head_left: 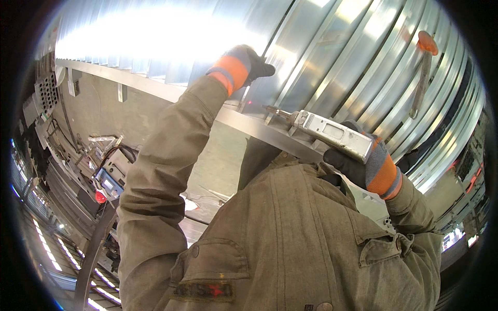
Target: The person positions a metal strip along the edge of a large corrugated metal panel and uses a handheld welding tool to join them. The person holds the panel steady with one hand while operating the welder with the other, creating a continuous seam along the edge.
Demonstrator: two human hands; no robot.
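Note:
Long shiny metal profiles [332,72] lie side by side on a metal frame [254,126]. My left hand [244,65], in a grey, black and orange glove, is closed at the seam of one profile near its end. Its thumb points right, and the other fingers are partly hidden. In my gloved right hand [368,160] is a silver handheld laser welding gun [332,132], gripped by its rear end. The gun's nozzle points left, apart from the profiles' ends. A small red light dot [250,102] shows on the metal between the nozzle and my left hand.
At the right, a metal bar tool with a round orange end [426,42] lies across the profiles. Strong glare covers the upper left. On the left, below the frame, stand a blue-and-white machine box [110,179] with cables and a dark post [96,254].

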